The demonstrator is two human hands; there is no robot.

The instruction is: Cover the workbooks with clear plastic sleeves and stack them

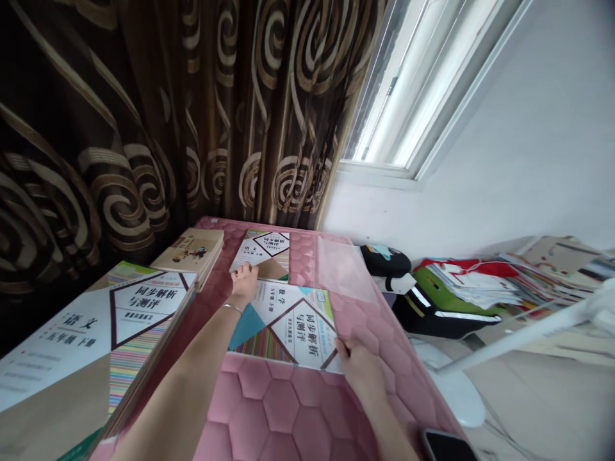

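A maths workbook (293,330) lies turned sideways on the pink quilted surface in front of me. My right hand (358,362) is closed on its right edge, thumb on the cover. My left hand (245,282) has its fingers curled over the workbook's upper left corner and wears a ring; a bracelet circles the wrist. Its fingertips overlap the lower left of a Chinese-language workbook (266,250) lying just beyond. Whether they touch that second book I cannot tell.
On the left stand a pile of large workbooks (62,339) and a smaller stack of tan books (192,250). A translucent plastic sheet (343,266) lies at the right edge, a phone (446,445) at the near right. Beyond are a green-and-black bag (437,301), papers and a white stand (461,390).
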